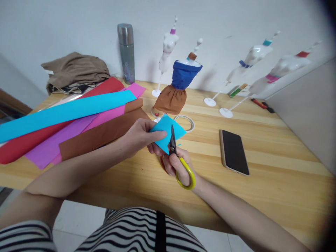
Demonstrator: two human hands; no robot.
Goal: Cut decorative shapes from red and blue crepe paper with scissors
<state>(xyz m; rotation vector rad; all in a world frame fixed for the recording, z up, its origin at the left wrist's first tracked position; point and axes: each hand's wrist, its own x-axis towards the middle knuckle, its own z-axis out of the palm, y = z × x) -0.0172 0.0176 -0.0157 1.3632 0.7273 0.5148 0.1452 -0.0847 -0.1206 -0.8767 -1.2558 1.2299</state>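
Note:
Between the thumb and fingers of my left hand (144,134) is a piece of bright blue paper (164,127), roughly diamond-shaped. My right hand (181,168) grips scissors with yellow handles (193,178). One dark blade lies over the face of the paper near its lower right edge; the other blade is hidden behind it. Just beyond the paper, a roll of tape (193,122) lies on the wooden table (273,189). A small dress form in a blue top (185,75) and a brown gathered skirt (170,99) stands behind my hands.
Long coloured paper strips (65,110) pile up at the left, with folded brown cloth (76,71) behind them. A thermos (126,52) stands by the wall. A phone (234,151) lies right of my hands. Several white dress forms (168,43) stand at the back, beside a green-and-tan item (238,90).

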